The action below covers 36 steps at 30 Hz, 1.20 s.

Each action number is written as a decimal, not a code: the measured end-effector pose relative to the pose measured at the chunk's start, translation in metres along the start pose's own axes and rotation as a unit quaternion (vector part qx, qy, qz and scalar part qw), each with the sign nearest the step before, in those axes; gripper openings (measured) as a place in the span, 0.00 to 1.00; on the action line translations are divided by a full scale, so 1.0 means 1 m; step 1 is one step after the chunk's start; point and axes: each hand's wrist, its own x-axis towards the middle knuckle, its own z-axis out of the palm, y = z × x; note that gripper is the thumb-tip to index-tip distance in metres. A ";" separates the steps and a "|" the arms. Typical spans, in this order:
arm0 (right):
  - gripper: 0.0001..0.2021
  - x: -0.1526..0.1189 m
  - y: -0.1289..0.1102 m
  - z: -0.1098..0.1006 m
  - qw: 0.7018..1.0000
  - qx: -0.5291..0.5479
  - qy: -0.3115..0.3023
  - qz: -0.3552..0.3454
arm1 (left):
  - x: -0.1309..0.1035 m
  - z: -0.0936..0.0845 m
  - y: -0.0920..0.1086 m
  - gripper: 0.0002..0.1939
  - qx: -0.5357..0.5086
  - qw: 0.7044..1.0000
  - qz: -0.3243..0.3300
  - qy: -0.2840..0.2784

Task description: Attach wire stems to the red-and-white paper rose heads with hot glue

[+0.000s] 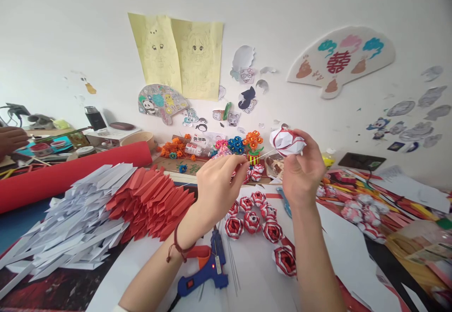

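My right hand (pixel 304 168) holds up a white and red folded-paper flower (pixel 287 142), its fingers wrapped around the bloom's right side. A thin wire (pixel 265 154) runs from the flower's left side to my left hand (pixel 221 180), whose thumb and fingers are pinched on it. Below, on white paper, lie several finished red and white paper flowers (pixel 252 221). A blue hot glue gun (pixel 208 269) with a lit red light rests beneath my left wrist. Several loose thin wires (pixel 233 265) lie beside it.
Piles of white paper strips (pixel 84 217) and red folded paper pieces (pixel 151 203) spread to the left, before a red roll (pixel 77 175). Orange flowers (pixel 174 147) stand at the back. More paper flowers (pixel 365 210) lie at right. Another person's hand (pixel 12 140) shows far left.
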 end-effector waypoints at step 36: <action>0.13 -0.005 0.001 0.007 0.998 0.004 -0.022 0.065 | 0.002 -0.036 0.032 0.06 0.294 0.932 0.177 0.119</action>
